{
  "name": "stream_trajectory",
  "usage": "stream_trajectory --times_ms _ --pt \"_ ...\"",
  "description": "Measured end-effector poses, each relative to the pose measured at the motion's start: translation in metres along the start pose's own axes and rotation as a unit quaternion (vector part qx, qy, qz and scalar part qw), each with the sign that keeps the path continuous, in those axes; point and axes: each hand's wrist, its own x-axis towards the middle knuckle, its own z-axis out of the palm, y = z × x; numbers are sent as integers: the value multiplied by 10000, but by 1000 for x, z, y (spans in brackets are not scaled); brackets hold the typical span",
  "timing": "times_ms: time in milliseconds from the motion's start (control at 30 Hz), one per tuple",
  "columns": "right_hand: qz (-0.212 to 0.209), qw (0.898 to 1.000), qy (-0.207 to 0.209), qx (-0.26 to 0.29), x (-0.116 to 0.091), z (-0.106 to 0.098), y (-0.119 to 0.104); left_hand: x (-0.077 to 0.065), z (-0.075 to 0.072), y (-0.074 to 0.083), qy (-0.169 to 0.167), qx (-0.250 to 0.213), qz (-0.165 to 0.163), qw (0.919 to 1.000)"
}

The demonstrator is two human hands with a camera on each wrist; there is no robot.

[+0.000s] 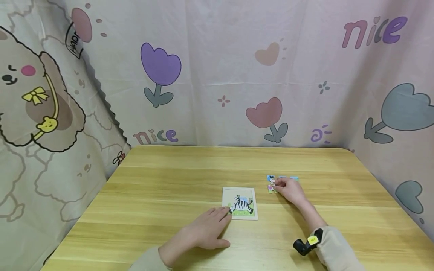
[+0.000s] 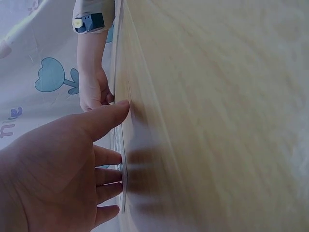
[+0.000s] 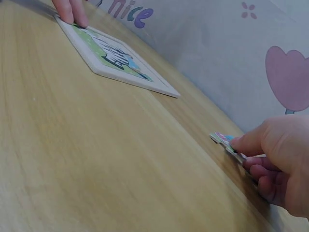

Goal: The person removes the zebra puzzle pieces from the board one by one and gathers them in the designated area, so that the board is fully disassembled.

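Note:
A white-rimmed puzzle board [image 1: 228, 194] lies on the wooden table, with zebra puzzle pieces [image 1: 242, 205] filling its lower right part. My left hand [image 1: 207, 229] reaches to the board's lower left corner, fingers extended and fingertips on its edge, the thumb spread away. To the right of the board, my right hand [image 1: 291, 190] pinches a colourful puzzle piece [image 3: 221, 137] between thumb and fingers, close over the table. Further loose puzzle pieces [image 1: 295, 177] lie by that hand, partly hidden behind it.
The wooden table [image 1: 162, 180] extends around both hands. A printed cloth curtain [image 1: 210, 75] hangs along its far edge and both sides. A black wrist camera [image 1: 306, 244] is strapped over the right sleeve.

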Motion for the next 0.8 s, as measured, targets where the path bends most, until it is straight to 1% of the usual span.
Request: stream_trajectory --times_ms 167,367,633,800 --pt "-93 9997 48 -200 -1 0 -1 1 0 0 8 -11 16 10000" --pt "-78 9997 114 -191 -1 1 0 1 0 -1 -25 -60 -4 10000" --pt "-22 9995 262 185 0 0 3 1 0 -2 49 -13 16 10000" --pt "42 9991 193 370 -2 -2 -4 1 0 -2 23 -29 23 10000"
